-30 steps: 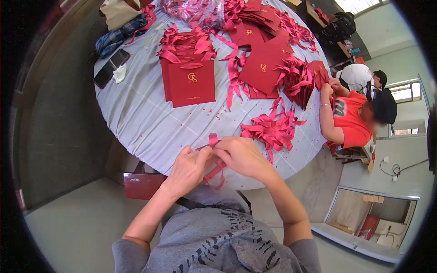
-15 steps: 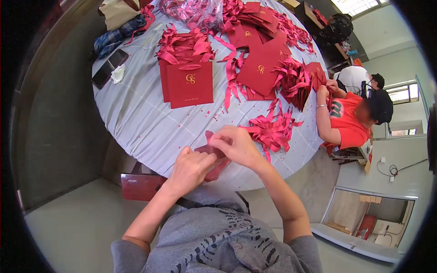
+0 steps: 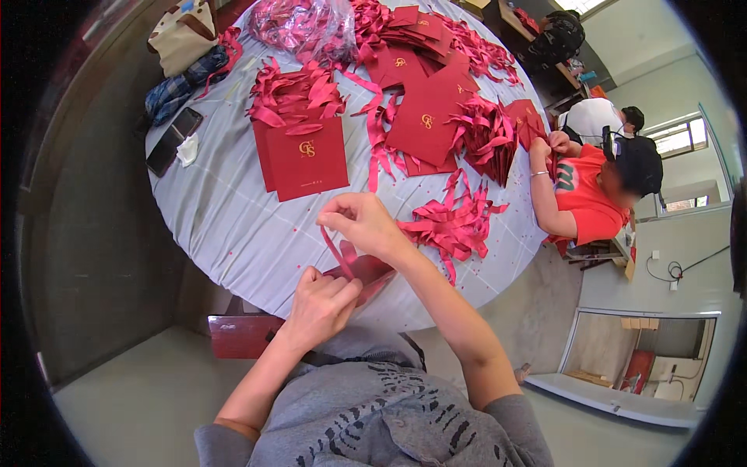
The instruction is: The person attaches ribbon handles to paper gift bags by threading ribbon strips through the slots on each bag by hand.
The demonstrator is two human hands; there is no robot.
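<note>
At the near edge of the table, my left hand (image 3: pixel 325 305) is closed on a dark red paper gift bag (image 3: pixel 375 272), with fingers curled near its top. Above it, my right hand (image 3: pixel 359 220) pinches the end of a pink ribbon (image 3: pixel 335 253). From those fingertips the ribbon runs slackly down to the bag beside my left thumb. Part of the bag is hidden behind my hands. Closest on the right lies a loose heap of pink ribbons (image 3: pixel 455 222). Just beyond my hands rest red bags with ribbon handles (image 3: pixel 311 159), stacked flat.
More red bags (image 3: pixel 428 117) and a ribboned bundle (image 3: pixel 486 140) cover the table's far right. A clear plastic bag (image 3: pixel 307 31) of ribbons lies at the back. Left are a phone (image 3: pixel 175 140), tissue (image 3: pixel 187 151) and folded umbrella (image 3: pixel 183 86). A person in red (image 3: pixel 580 194) works at right.
My right hand has lifted up and to the left, drawing the ribbon end away from the bag. My left hand keeps its hold. The whole view has shifted slightly.
</note>
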